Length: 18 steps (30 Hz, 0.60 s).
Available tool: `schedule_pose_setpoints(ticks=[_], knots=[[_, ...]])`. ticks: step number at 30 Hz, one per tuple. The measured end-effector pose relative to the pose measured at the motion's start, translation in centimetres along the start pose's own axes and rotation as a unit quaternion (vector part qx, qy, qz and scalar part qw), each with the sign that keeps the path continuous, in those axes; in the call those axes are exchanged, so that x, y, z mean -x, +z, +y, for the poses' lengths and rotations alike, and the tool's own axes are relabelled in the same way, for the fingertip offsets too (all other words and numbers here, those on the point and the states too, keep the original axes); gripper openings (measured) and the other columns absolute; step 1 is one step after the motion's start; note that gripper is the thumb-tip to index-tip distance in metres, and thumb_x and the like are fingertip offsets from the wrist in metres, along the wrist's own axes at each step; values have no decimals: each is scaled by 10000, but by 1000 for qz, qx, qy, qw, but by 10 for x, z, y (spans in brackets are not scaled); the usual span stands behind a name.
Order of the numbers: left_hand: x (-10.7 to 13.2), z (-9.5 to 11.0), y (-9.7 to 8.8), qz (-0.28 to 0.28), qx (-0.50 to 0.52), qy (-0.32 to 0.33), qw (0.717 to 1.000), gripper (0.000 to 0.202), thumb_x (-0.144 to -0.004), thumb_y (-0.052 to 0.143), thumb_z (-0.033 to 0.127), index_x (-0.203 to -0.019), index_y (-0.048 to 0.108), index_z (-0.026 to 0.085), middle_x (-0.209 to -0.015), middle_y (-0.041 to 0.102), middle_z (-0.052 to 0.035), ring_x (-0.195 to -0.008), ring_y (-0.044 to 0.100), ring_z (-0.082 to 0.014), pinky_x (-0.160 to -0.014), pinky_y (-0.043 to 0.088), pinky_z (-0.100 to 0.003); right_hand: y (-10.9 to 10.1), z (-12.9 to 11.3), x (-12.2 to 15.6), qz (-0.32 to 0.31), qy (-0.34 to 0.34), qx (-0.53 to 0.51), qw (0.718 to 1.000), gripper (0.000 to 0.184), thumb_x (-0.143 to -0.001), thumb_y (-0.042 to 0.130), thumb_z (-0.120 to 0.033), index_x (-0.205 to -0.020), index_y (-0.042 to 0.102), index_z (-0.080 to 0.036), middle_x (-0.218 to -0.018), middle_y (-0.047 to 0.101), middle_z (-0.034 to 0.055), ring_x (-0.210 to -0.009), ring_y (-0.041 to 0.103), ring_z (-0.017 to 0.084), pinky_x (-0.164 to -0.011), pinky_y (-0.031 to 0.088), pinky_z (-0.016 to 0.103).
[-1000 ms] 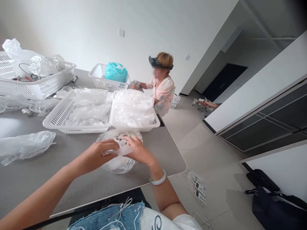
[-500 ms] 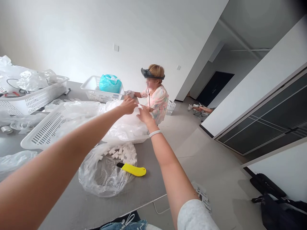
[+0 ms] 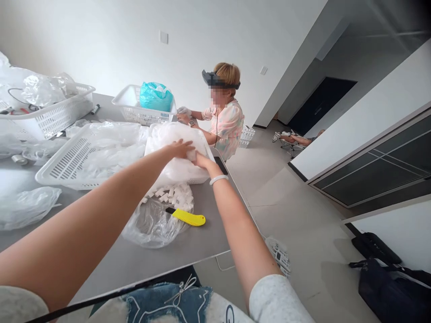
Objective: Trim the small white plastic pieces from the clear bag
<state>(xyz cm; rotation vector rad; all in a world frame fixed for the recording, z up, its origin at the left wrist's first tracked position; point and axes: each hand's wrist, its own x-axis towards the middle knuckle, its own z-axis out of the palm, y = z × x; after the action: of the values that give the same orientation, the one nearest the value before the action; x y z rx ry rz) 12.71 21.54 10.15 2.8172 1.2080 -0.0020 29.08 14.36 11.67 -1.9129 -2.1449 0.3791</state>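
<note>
A filled, cloudy plastic bag (image 3: 175, 170) bulges from a white basket (image 3: 198, 181). On top of it lies my left hand (image 3: 182, 149), fingers spread. My right hand (image 3: 202, 160) is at the bag's right side with fingers closed on gathered plastic; its fingertips are partly hidden. Closer to me, an opened clear bag (image 3: 151, 229) holds several small white pipe fittings (image 3: 170, 194). A yellow utility knife (image 3: 189, 218) rests across that bag's right edge and the table.
Left of the filled bag is another white basket (image 3: 57, 168) with plastic bags. Further back stand a basket (image 3: 129, 114) with a blue bag (image 3: 156, 96) and a heaped basket (image 3: 63, 116). A co-worker (image 3: 227, 116) is at the table's far end, near a dark phone-like slab (image 3: 221, 165).
My hands have come down onto the filled bag, and the raised plastic between them is lower. My left fingers have spread. The view has tilted downward.
</note>
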Motion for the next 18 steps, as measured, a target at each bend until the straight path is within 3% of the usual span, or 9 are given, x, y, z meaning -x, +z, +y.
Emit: schedule_pose_setpoints(ticks=[2, 6, 8, 10, 12, 13, 16, 18], knots=[[4, -1, -12, 6, 0, -1, 1000, 570, -899, 567, 220, -1469, 538, 224, -1655, 311, -111, -1402, 407, -375, -1121, 382, -456, 3, 0, 4, 3, 1, -11, 1000, 384, -958, 640, -342, -1300, 591, -174, -1330, 619, 117, -1155, 638, 240, -997, 539, 438], [19, -6, -41, 29, -31, 13, 999, 598, -889, 610, 200, -1480, 518, 211, -1609, 366, -132, -1422, 383, -407, -1144, 337, -558, -4, -4, 17, 19, 3, -20, 1000, 440, -925, 574, -201, -1357, 552, -119, -1400, 570, 183, -1314, 555, 287, -1116, 434, 441], [42, -5, -52, 69, -36, 39, 996, 606, -900, 627, 278, -1490, 494, 232, -1605, 383, -113, -1465, 312, -396, -1171, 298, -568, -11, -12, 34, 51, -24, -32, 998, 437, -940, 526, -192, -1371, 554, -133, -1429, 551, 169, -1400, 477, 280, -1161, 389, 440], [80, 0, -54, 130, -17, 58, 990, 545, -927, 595, 353, -1456, 523, 242, -1557, 456, -90, -1461, 328, -359, -1182, 294, -550, -14, -24, 60, 122, -82, -83, 986, 405, -958, 498, -201, -1350, 589, -156, -1432, 566, 144, -1397, 485, 262, -1150, 408, 420], [127, 9, -43, 175, 45, 62, 982, 473, -976, 506, 397, -1412, 567, 225, -1430, 578, -94, -1331, 502, -295, -1135, 385, -475, -7, -38, 90, 122, -124, -131, 976, 373, -987, 461, -221, -1322, 618, -171, -1379, 624, 118, -1303, 574, 226, -1070, 477, 371], [151, 15, -32, 183, 87, 56, 978, 460, -995, 464, 418, -1386, 592, 213, -1366, 623, -104, -1239, 578, -268, -1083, 441, -433, 1, -45, 104, 83, -135, -151, 976, 351, -999, 451, -229, -1286, 644, -171, -1321, 667, 107, -1226, 627, 210, -1009, 512, 341], [209, 30, 18, 123, 188, 36, 974, 419, -1006, 414, 416, -1250, 693, 221, -1177, 722, -99, -964, 689, -221, -882, 546, -353, 35, -63, 130, -58, -147, -141, 977, 302, -992, 467, -171, -1170, 711, -180, -1181, 749, 78, -1090, 695, 192, -961, 524, 316], [229, 36, 52, 73, 193, 11, 978, 371, -988, 421, 350, -1118, 748, 232, -1042, 756, -80, -860, 701, -220, -798, 549, -329, 59, -69, 133, -95, -139, -98, 981, 314, -969, 460, -96, -1103, 735, -167, -1197, 749, 97, -1121, 687, 208, -993, 503, 331]])
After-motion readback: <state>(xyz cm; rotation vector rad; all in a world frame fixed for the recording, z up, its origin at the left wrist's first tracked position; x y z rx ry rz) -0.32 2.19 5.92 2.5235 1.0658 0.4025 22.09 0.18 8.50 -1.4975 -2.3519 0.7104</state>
